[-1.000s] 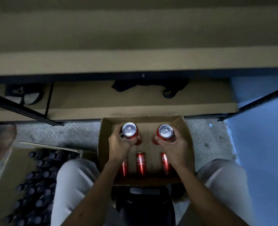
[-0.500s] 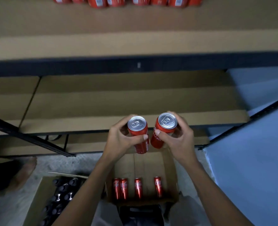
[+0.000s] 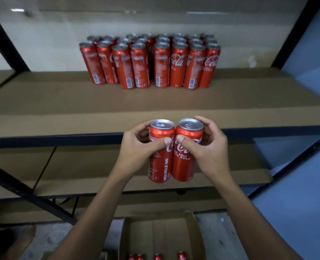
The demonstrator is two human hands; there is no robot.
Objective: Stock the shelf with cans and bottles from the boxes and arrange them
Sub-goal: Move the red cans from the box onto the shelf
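At twelve o'clock on the shelf (image 3: 43, 102), stocked cans (image 3: 149, 62); at six, box (image 3: 198, 237) left below; centre, just raised to shelf-edge height, ready to place: left hand (image 3: 136, 149) gripping left can (image 3: 160, 152), right hand (image 3: 206, 149) gripping right can (image 3: 185, 152), touching.

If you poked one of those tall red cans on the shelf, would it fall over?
Probably, yes. The cans on the shelf are tall and narrow, so a front one would likely tip. Packed neighbours behind might prop it. On its side it would likely roll, since the shelf board looks flat and smooth.
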